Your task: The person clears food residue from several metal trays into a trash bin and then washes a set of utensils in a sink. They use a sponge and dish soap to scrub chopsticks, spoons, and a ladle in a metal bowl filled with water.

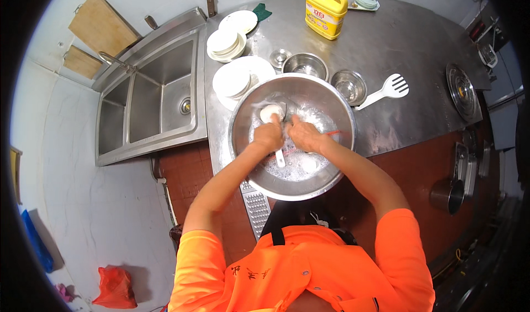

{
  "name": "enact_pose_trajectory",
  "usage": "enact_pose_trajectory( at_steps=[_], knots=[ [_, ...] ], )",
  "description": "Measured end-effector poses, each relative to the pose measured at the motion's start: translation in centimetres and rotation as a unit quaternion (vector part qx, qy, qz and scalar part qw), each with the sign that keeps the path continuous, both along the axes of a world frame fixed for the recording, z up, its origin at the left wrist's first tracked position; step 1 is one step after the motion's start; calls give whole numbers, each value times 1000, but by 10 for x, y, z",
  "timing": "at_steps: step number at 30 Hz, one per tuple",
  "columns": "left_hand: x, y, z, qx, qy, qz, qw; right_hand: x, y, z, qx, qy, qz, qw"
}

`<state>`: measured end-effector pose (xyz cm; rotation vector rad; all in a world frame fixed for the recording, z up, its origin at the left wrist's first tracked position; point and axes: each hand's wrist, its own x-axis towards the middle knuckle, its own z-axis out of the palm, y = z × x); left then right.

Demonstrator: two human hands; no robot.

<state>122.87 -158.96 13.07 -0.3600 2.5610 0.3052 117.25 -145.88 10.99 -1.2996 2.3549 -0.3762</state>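
Both my hands are inside a large stainless steel basin (349, 138) of sudsy water. My left hand (269, 137) is closed around a white ladle; its round head (270, 112) shows beyond my fingers and its handle end (280, 158) comes out below them. My right hand (302, 133) is close beside it, fingers curled toward the ladle's head. What those fingers hold is hidden. A dark, shiny edge shows between the hands, too small to name. A thin red piece (333, 132) sticks up from the suds by my right wrist.
White plates and bowls (232, 82) are stacked left of the basin. Behind it stand two steel bowls (305, 64) and a yellow detergent jug (326, 12). A white slotted spatula (385, 91) lies to the right. A steel sink (165, 99) adjoins; a grater (256, 210) is below the basin.
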Motion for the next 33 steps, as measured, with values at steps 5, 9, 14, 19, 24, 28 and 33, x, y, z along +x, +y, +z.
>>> enact_pose_trajectory(
  at_steps=[5, 9, 14, 19, 24, 28, 33],
  knots=[
    [-26, -2, -10, 73, 102, -95, 988, -35, 29, -12, 18, 95, -84, 992],
    [-23, -25, -37, 176, 255, -88, 947, -44, 40, -15, -17, -28, -11, 999],
    [-21, -27, -29, 238, 125, 44, 962, -56, 36, 26, -241, 28, -234, 941],
    [-22, -32, -57, 360, 111, 295, 878, -47, -8, 39, -392, 70, -217, 891],
    [-14, -34, -47, 385, 13, 344, 856, -55, -7, 4, -232, 226, 107, 940],
    [-4, -12, -12, 378, -21, 358, 853, -36, 5, -13, -246, 265, 118, 925],
    [-13, -22, -31, 184, 75, 176, 964, -39, -3, -15, -206, 315, 171, 911]
  ],
)
